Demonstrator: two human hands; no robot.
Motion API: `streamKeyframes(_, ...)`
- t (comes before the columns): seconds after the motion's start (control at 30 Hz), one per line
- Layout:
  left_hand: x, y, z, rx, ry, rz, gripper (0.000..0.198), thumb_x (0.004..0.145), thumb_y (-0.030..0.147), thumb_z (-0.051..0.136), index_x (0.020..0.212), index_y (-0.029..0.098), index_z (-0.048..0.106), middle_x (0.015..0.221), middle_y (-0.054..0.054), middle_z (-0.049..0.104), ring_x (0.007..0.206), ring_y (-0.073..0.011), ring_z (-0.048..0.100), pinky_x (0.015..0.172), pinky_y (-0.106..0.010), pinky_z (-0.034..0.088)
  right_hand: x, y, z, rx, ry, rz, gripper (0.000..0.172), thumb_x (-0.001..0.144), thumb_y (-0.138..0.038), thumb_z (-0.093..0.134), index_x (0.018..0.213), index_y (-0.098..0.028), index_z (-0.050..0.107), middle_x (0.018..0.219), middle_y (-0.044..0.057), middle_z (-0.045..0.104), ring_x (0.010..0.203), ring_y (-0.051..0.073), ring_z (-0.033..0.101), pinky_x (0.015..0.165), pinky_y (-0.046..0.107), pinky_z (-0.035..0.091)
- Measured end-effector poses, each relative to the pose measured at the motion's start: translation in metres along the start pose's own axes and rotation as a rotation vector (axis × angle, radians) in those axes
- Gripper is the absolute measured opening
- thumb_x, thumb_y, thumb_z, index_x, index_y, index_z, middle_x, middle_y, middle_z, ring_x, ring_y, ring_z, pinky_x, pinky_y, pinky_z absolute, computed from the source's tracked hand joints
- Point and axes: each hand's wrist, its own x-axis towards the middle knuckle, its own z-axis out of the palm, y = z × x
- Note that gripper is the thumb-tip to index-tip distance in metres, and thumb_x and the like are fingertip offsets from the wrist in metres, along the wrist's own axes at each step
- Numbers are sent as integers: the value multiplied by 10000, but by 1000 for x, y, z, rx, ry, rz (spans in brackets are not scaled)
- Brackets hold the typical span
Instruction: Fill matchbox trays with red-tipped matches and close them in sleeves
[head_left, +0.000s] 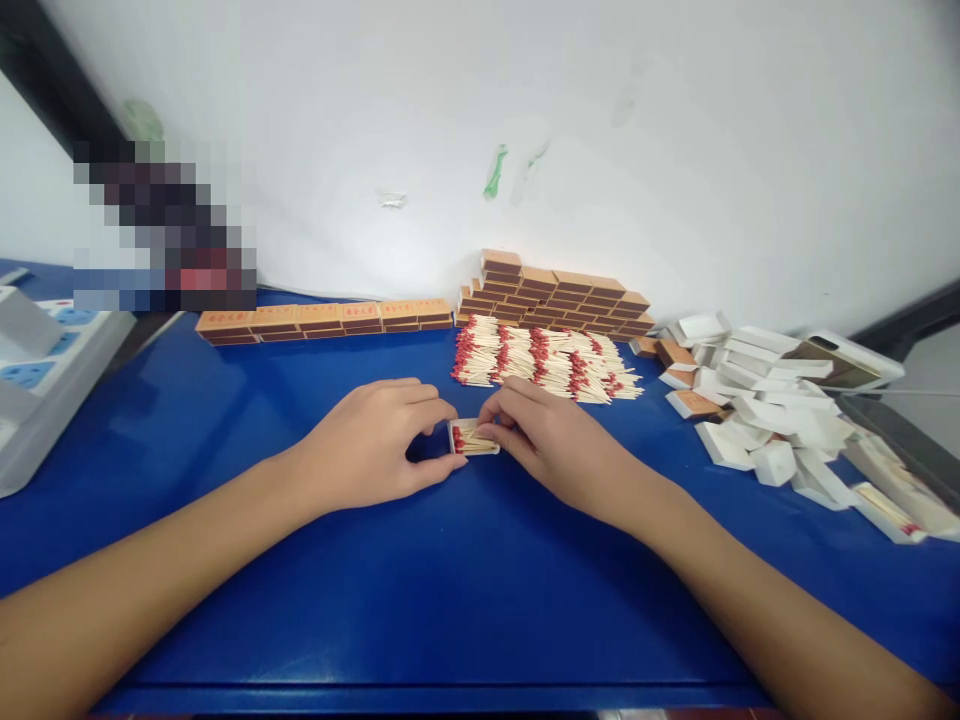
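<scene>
a: how would you work at this blue tabletop (pixel 465 590), just this side of the loose match pile (pixel 553 365)?

b: i'd have the left hand (pixel 371 440) only steady things and the right hand (pixel 555 432) press lightly; thin walls could buckle.

a: what are they doing?

b: the left thumb and forefinger clasp the left end of the white matchbox tray (pixel 451 438); the right ones pinch the plain ends of the wooden matches (pixel 474 446) inside. i'd keep those flat, red heads all leftward.

a: and where's the tray?

b: on the tabletop between the hands, against the left fingertips, beneath the right.
</scene>
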Motion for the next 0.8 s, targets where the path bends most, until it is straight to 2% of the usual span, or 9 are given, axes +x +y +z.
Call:
streamKeyframes(0.1, 0, 0, -1, -3, 2, -1, 249, 976, 406, 730, 1075, 180, 768, 834, -5, 668, 804, -196, 636, 733, -336, 481, 1, 11, -6, -15, 70, -14, 90, 1064, -196, 587, 988, -206, 633, 977, 54, 655, 837, 188, 609, 718, 311, 452)
streamKeyframes(0.27, 0, 0, 0, -12, -6, 11, 257, 986, 411, 719, 1081, 178, 771, 843, -10, 669, 807, -194, 634, 737, -334, 477, 2, 41, -17, -113, 188, 67, 104, 1034, -208, 612, 944, -203, 664, 907, 50, 653, 764, 187, 587, 682, 318, 424)
streamKeyframes(0.43, 1, 1, -2, -4, -35, 4, 282, 994, 441, 712, 1070, 176, 774, 861, -19, 675, 824, -204, 632, 725, -338, 467, 3, 67, -18, -142, 133, 115, 64, 980, -207, 658, 924, -202, 686, 886, 56, 646, 760, 202, 594, 670, 324, 427)
streamKeyframes(0.6, 2, 2, -3, 11, -50, 7, 281, 1008, 431, 697, 1060, 166, 773, 883, -36, 683, 839, -212, 638, 745, -338, 464, 3, 68, -13, -152, 121, 80, 58, 988, -202, 644, 1025, -201, 688, 926, 60, 639, 775, 204, 596, 681, 326, 435)
streamKeyframes(0.8, 1, 1, -1, 18, -41, 28, 275, 1012, 434, 696, 1078, 176, 764, 890, -35, 689, 850, -213, 640, 763, -335, 468, 6, 67, -8, -196, 127, 70, 91, 1034, -211, 584, 1013, -205, 672, 961, 70, 632, 792, 204, 601, 690, 326, 434)
